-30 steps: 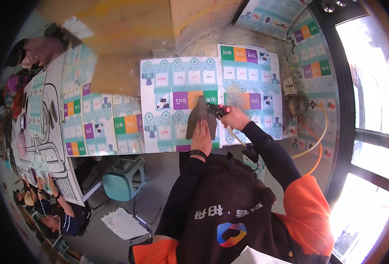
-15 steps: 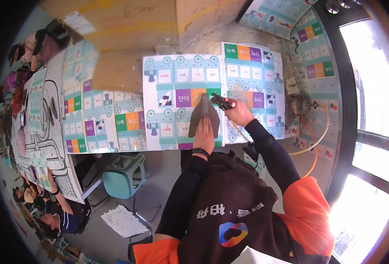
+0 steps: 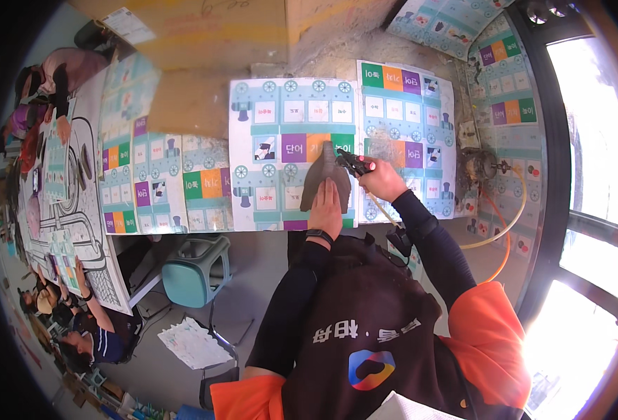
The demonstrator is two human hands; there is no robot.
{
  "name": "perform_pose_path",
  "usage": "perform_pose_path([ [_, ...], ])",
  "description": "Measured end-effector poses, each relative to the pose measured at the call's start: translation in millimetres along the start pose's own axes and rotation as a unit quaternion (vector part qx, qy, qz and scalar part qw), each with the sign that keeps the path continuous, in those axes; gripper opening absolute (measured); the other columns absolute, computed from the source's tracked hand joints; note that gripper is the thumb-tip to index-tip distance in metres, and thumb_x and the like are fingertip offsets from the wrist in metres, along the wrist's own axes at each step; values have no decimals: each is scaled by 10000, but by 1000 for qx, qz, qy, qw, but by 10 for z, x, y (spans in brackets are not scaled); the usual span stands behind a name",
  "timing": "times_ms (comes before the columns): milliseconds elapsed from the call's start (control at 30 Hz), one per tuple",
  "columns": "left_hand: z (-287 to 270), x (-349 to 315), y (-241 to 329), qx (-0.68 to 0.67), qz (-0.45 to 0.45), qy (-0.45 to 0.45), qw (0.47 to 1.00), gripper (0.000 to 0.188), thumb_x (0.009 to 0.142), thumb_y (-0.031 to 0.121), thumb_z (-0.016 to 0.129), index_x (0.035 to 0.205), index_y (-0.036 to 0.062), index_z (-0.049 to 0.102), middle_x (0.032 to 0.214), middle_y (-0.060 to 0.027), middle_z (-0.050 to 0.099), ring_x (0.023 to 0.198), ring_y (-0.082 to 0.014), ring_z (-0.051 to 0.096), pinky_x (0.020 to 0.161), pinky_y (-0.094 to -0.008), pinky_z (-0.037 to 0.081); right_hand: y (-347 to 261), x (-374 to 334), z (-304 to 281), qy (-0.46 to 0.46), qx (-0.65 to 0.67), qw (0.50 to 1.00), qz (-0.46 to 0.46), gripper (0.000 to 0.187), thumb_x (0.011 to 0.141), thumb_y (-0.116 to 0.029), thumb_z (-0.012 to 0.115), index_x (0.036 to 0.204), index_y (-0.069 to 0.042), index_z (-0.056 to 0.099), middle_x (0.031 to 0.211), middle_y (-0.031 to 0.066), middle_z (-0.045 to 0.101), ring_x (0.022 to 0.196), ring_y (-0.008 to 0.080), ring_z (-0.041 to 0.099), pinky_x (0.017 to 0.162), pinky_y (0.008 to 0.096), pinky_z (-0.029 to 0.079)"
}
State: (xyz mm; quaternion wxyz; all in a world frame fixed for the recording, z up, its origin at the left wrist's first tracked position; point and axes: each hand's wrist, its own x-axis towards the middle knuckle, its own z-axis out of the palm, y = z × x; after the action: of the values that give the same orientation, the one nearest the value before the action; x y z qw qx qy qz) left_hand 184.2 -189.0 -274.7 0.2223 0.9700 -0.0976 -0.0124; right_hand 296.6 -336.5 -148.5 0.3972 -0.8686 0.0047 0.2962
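Note:
Under my left hand point(image 3: 326, 210) lies a dark grey-brown, flared piece point(image 3: 317, 185) with a narrow upper end, on the printed sheets. The fingers of that hand stretch flat over its lower part. In my right hand point(image 3: 386, 183) is a black spray gun point(image 3: 353, 164) with red parts, my fingers wrapped round it. Its nozzle end points left, close beside the piece's narrow end. A pale hose point(image 3: 382, 210) runs down from the gun. What the piece is made of, I cannot tell.
Teal, purple, orange and green printed sheets point(image 3: 267, 189) cover the table. Cardboard point(image 3: 190, 105) stands at the back left. Yellow and orange hoses point(image 3: 522, 203) curve at the right near a window. A teal stool point(image 3: 186, 280) is below the table; co-workers point(image 3: 95, 325) sit at the left.
My view has shifted slightly, so the table sits higher in it. Both hands keep nearly the same places on the piece and gun. At the far left a co-worker's arm has moved over the table.

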Motion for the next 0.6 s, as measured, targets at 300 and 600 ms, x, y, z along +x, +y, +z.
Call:
perform_pose_path([
  [300,-5,1,6,11,-2,-11,1000,595,807,27,516,1378,-75,385,1440,-171,375,1329,-353,377,1073,-399,384,75,-49,28,-52,-51,997,-36,244,770,-111,560,989,-20,615,817,268,632,781,437,619,685,469,509],
  [600,-100,28,32,10,-8,-46,999,562,844,65,492,1376,-83,390,1461,-182,364,1349,-336,363,1085,-400,360,88,207,36,95,-36,995,-22,219,805,-113,526,991,-42,617,859,290,625,866,483,586,736,540,479],
])
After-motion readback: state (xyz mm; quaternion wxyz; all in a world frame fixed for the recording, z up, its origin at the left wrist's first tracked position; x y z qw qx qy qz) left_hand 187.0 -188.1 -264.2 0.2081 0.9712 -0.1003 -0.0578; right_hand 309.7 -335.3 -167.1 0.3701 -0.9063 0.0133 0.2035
